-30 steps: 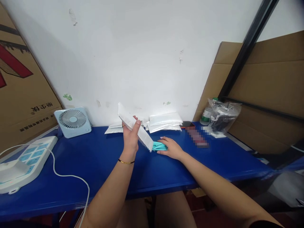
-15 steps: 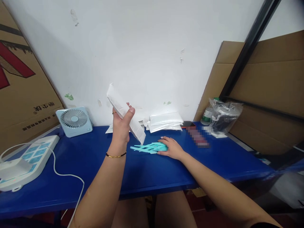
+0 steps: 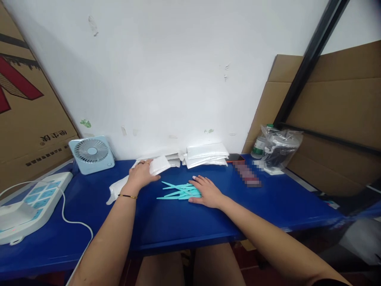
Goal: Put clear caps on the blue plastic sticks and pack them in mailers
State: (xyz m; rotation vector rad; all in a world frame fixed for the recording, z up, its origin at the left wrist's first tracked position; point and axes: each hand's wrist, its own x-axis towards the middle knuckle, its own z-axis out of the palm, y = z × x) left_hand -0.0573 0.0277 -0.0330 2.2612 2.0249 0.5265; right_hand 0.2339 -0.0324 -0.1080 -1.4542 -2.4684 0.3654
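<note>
My left hand (image 3: 141,174) is closed over a long white packet (image 3: 117,187), low over the left half of the blue table (image 3: 166,226). The packet shows on both sides of the hand, its right end near other white packets (image 3: 174,158) by the wall. In the middle lies a loose, crossed bundle of thin turquoise pointed sticks (image 3: 178,192). Across its right end is my right hand (image 3: 206,192), with the thumb on the near side and the fingers on the far side. The palm hides the sticks' right ends.
At the back stand stacked white packets (image 3: 206,154) beside a phone (image 3: 235,158). A fan (image 3: 92,154) and a power strip (image 3: 38,204) with a white cable are at left. Back right are a bottle (image 3: 259,146) and a clear plastic bag (image 3: 281,149). Cardboard (image 3: 32,99) flanks the table.
My left hand has brought the white packet down and left, from raised and upright to lying low over the table. My right hand has shifted slightly left with the turquoise sticks, which are more spread.
</note>
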